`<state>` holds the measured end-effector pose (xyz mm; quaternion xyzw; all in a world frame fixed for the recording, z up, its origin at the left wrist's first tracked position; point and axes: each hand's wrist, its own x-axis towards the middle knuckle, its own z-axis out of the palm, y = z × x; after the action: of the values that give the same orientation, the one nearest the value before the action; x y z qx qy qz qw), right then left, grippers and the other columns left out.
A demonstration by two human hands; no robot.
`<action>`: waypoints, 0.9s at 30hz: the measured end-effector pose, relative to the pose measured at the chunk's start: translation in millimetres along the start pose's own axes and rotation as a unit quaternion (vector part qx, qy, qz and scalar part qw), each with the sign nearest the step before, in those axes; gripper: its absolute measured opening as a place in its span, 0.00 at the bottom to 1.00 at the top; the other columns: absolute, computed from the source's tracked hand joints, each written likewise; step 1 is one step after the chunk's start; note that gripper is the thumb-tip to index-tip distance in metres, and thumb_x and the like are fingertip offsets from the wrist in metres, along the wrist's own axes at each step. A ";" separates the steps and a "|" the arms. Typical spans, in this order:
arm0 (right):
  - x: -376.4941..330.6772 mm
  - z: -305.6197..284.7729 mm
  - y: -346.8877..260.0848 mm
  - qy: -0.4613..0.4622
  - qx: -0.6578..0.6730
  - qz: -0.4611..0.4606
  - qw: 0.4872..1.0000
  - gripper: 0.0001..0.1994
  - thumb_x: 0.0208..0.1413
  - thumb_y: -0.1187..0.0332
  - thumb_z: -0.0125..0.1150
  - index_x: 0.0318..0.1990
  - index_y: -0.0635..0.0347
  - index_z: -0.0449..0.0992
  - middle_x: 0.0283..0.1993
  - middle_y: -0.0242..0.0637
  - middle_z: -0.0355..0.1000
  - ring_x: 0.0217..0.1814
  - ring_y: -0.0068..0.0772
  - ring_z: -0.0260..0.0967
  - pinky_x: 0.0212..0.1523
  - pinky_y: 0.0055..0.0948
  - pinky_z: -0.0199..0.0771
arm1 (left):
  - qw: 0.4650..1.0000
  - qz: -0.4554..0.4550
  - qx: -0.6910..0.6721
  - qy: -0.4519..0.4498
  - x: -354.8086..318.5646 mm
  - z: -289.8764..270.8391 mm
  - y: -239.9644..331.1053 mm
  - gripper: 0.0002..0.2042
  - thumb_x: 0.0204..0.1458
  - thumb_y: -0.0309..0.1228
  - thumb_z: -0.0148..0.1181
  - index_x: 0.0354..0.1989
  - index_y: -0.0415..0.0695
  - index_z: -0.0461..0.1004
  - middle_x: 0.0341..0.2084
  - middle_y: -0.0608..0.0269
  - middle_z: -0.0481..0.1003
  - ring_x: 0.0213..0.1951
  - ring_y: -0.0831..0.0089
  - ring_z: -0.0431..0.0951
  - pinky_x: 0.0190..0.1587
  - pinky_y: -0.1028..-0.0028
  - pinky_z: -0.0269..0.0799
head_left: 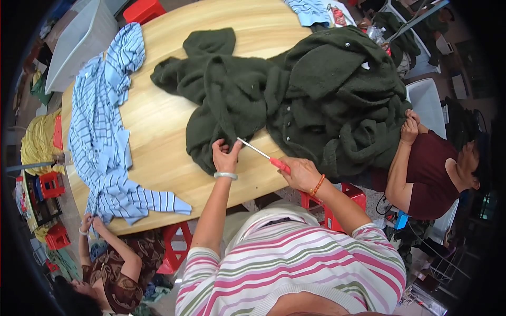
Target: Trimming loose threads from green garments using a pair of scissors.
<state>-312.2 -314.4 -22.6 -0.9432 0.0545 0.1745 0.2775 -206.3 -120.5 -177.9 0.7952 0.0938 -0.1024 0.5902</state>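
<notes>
On the wooden table in front of me lies a dark green knitted garment [232, 89], its sleeves spread to the left. My left hand [226, 158] pinches the near edge of this knit between thumb and fingers. In my right hand [301, 174] is a hand tool with a red handle and thin metal shaft [258, 149]; its exact kind does not show. The pale tip of the shaft meets the knit just beside my left fingertips. A large heap of buttoned dark green garments [342, 95] sits against the right side of the garment.
At the right, a person in dark red [427, 174] has both hands at the heap's edge. At lower left another person [116, 263] handles blue striped garments [100, 126] along the table's [158, 126] edge. Red stools [176, 245] and a white bin [81, 47] stand around it.
</notes>
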 end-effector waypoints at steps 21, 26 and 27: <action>-5.7 41.0 10.4 -0.060 -0.038 -0.002 0.997 0.09 0.52 0.64 0.52 0.39 0.53 0.71 0.36 0.43 0.73 0.40 0.49 0.71 0.39 0.44 0.68 | 0.992 0.040 -0.068 -0.095 32.5 -28.0 -65.0 0.15 0.49 0.31 0.61 0.41 0.33 0.74 0.33 0.60 0.78 0.34 0.78 0.74 0.40 0.77 0.69; -6.6 44.1 2.8 -0.093 -0.056 -0.006 0.994 0.09 0.53 0.62 0.51 0.39 0.53 0.71 0.34 0.45 0.74 0.40 0.49 0.71 0.40 0.44 0.68 | 0.985 0.024 -0.123 -0.115 30.6 -26.0 -69.5 0.13 0.49 0.31 0.61 0.39 0.34 0.76 0.30 0.64 0.78 0.31 0.79 0.73 0.37 0.77 0.69; -6.6 46.6 2.3 -0.094 -0.061 -0.008 0.994 0.09 0.53 0.62 0.51 0.39 0.53 0.71 0.34 0.45 0.74 0.40 0.49 0.71 0.40 0.44 0.68 | 0.985 0.024 -0.127 -0.112 31.4 -26.2 -72.0 0.13 0.49 0.31 0.61 0.39 0.34 0.76 0.30 0.64 0.78 0.31 0.79 0.73 0.37 0.77 0.69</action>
<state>-332.8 -291.0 -58.0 -0.9381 0.0098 0.2630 0.2250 -194.2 -73.9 -245.2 0.6992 0.0197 -0.1639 0.6956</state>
